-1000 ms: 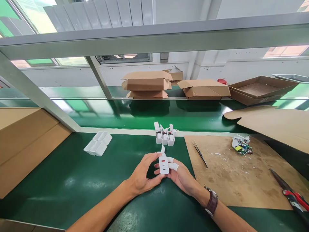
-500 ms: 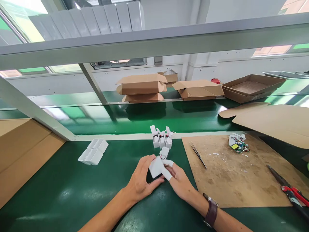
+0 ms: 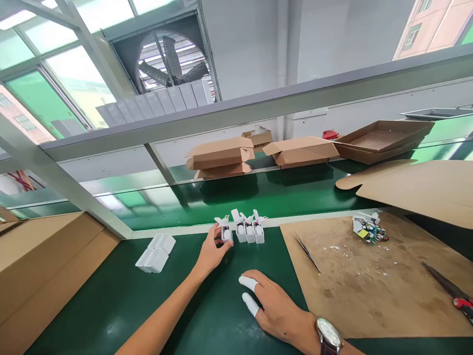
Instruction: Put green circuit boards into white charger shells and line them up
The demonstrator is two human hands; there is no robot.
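My left hand (image 3: 214,250) grips a small white plastic case (image 3: 226,232) by its sides, thumb and fingers around it. The case stands upright on the green table, a white piece sticking up from its open top and a round part inside. Just to its right stands a row of three similar white cases (image 3: 250,230), with white pieces and thin wires at their tops. My right hand (image 3: 264,298) is open above the table nearer to me, its thumb and index finger apart in white finger cots, holding nothing.
White boxes (image 3: 155,253) sit grouped on the left. A brown board (image 3: 343,291) on the right bears tweezers (image 3: 306,252), circuit boards (image 3: 369,229) and red-handled snips (image 3: 449,291). Cardboard boxes (image 3: 221,155) line the back ledge; a large carton (image 3: 48,266) stands far left.
My left hand has carried the white case away from me and stood it beside the row. My right hand has let go and drawn back. The head view has tilted up.
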